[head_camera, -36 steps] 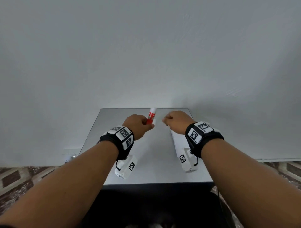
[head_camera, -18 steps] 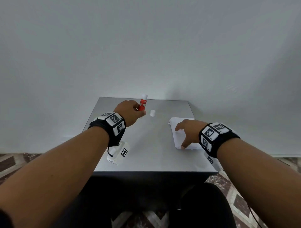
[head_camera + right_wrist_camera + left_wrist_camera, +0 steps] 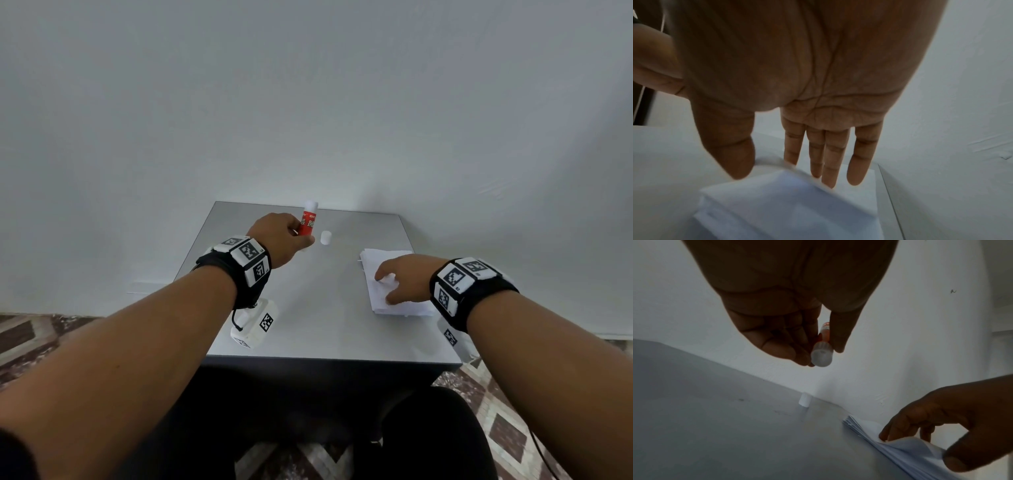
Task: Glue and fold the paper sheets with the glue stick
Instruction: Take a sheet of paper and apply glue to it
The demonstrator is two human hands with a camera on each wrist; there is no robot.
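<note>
One cap [image 3: 325,237] is now off and stood on the table [image 3: 308,329], glue stick [image 3: 307,222] gripped upright in curled left hand [image 3: 282,240], right hand [image 3: 406,277] moved onto paper stack [image 3: 397,301], fingers spread lifting its top sheet, so gluing looks next.

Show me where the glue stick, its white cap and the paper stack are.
glue stick [image 3: 307,224]: head view, red label.
white cap [image 3: 325,237]: head view, its side.
paper stack [image 3: 371,263]: head view, bare far-left part.
</note>
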